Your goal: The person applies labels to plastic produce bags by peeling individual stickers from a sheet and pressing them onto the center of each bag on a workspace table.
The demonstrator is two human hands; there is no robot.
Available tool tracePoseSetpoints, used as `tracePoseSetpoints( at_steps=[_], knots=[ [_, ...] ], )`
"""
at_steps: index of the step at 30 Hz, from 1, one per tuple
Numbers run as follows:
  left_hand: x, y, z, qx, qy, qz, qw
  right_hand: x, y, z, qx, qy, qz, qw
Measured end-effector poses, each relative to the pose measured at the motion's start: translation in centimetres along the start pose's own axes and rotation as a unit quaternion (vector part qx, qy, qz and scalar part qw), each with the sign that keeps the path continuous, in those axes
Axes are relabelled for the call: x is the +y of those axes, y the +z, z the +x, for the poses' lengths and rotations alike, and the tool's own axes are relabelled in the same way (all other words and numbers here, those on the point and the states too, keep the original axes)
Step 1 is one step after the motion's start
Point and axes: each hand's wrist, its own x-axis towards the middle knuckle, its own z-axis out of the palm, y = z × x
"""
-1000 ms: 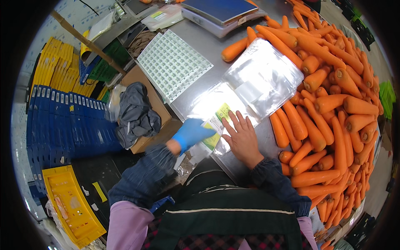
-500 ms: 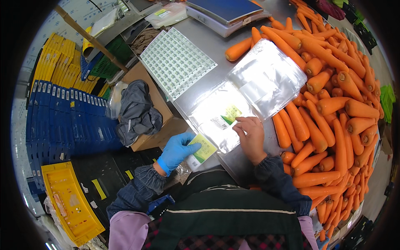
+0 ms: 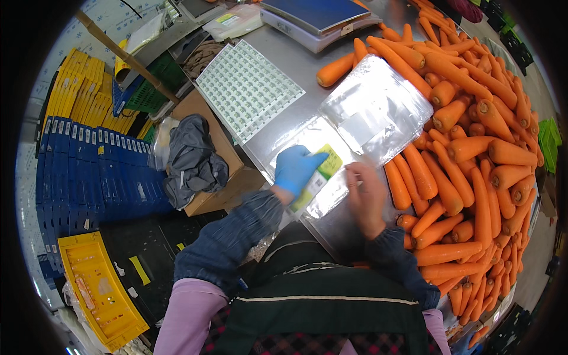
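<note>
My left hand (image 3: 294,171), in a blue glove, has moved over the clear plastic bags at the table's near-left edge. Its thumb and fingers pinch green-and-yellow printed labels (image 3: 307,197), partly covered by the hand. Close to the thumb tip, a yellow-green label (image 3: 331,158) shows above the shiny bag (image 3: 325,204); whether the thumb touches it I cannot tell. My bare right hand (image 3: 365,198) is just right of that bag, its bent fingers blurred by motion. Farther right lies a stack of clear bags (image 3: 378,103).
A large heap of carrots (image 3: 467,148) covers the table's right side. A sheet of small stickers (image 3: 248,89) lies at the left, with a blue-topped scale (image 3: 319,15) behind. Blue crates (image 3: 97,171), a cardboard box (image 3: 222,189) and a yellow crate (image 3: 97,290) stand left of the table.
My left hand has moved up and right with its labels, from the table edge to over the bag. My right hand has drawn back slightly from the label on the bag.
</note>
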Motion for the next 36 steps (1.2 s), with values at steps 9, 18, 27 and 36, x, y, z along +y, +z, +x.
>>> tracePoseSetpoints(
  at_steps=[9,18,27,36],
  knots=[
    [-0.4,-5.0,-1.4,-0.192,0.045,0.272,0.942,-0.2,2.5,0.0,-0.135,-0.164,-0.214,0.953],
    [-2.4,-10.0,-8.2,-0.160,-0.068,-0.092,0.981,0.1,1.4,-0.3,-0.101,-0.118,-0.058,0.986],
    [-1.1,-8.5,-8.1,-0.127,-0.040,-0.277,0.952,0.7,1.3,0.3,-0.002,-0.006,0.016,1.000],
    [-1.1,-3.5,-3.2,-0.051,0.046,0.117,0.991,-1.5,-3.1,1.6,0.255,0.049,0.187,0.948]
  ],
)
